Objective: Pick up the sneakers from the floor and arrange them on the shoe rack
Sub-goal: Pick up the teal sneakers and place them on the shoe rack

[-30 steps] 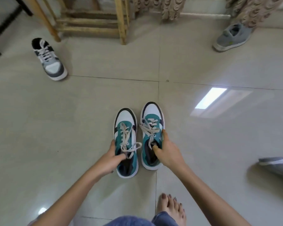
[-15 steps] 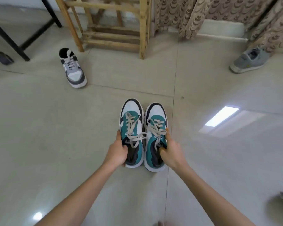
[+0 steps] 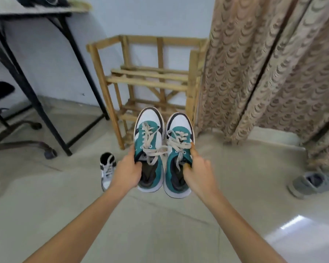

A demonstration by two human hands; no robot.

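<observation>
- We hold one teal-and-white sneaker in each hand, both lifted clear of the floor [image 3: 46, 205] and side by side, toes pointing away from us toward the shoe rack [image 3: 152, 80].
- Our left hand [image 3: 127, 173] has its grip closed on the left sneaker [image 3: 148, 133]: the thumb hooks into the collar opening and the fingers wrap the outer side.
- Our right hand [image 3: 198, 173] has its grip closed on the right sneaker [image 3: 179, 137] the same way, thumb inside the opening, fingers along the outer edge.
- The two sneakers sit just beside each other, inner sides nearly touching, and their pale laces lie loose and tangle across the gap.
- The wooden shoe rack stands upright against the blue wall, directly beyond the sneakers' toes; the slatted shelves we can see carry no shoes.
- A grey, white and black sneaker [image 3: 107, 170] lies on the floor just left of our left hand, partly hidden behind it.
- A grey sneaker [image 3: 311, 184] lies on the floor well to the right, near the foot of the patterned curtain [image 3: 264, 73].
- A black-legged worktop [image 3: 36, 12] stands at the left, with a wheeled chair base [image 3: 27, 145] beneath it.
</observation>
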